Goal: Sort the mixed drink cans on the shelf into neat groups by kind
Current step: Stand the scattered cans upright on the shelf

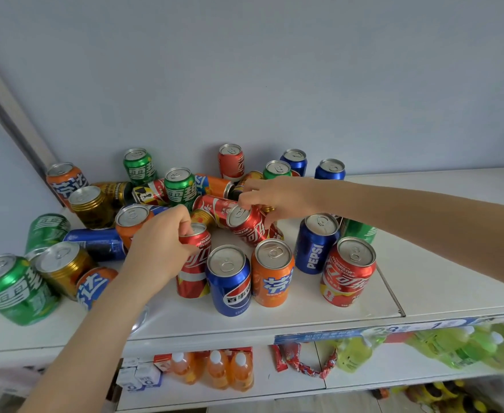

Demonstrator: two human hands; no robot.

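Below both hands, under the front lip of the white shelf [441,263], orange bottles [215,371] and green bottles [459,347] are standing on a lower level.

Front row, nearer than the hands: a blue Pepsi can [231,283], an orange Fanta can [271,274] touching it, and a World Cup cola can [349,272] off to the right are all standing upright.

The left hand [158,248] is curling round the top of an upright red cola can [194,269], fingers over its rim. The blue Pepsi can is crowding it just to the right. Left of this wrist, a large green Sprite can [12,290], a gold can [63,269] and a toppled orange can [95,286] are sitting close together.

The right hand [271,198] is pinching the rim of a tilted red cola can [249,226]; cannot tell whether its base is resting on the shelf. Under the right forearm a tall PEPSI can [316,245] is standing upright.

Beyond the left hand, a toppled blue can [98,242] and a second gold can [91,207] are blocking the way. Beyond the right hand, toppled cans are lying jumbled around an upright green can [179,189]. A far red can [231,162] and two far blue cans [331,169] are standing near the wall.
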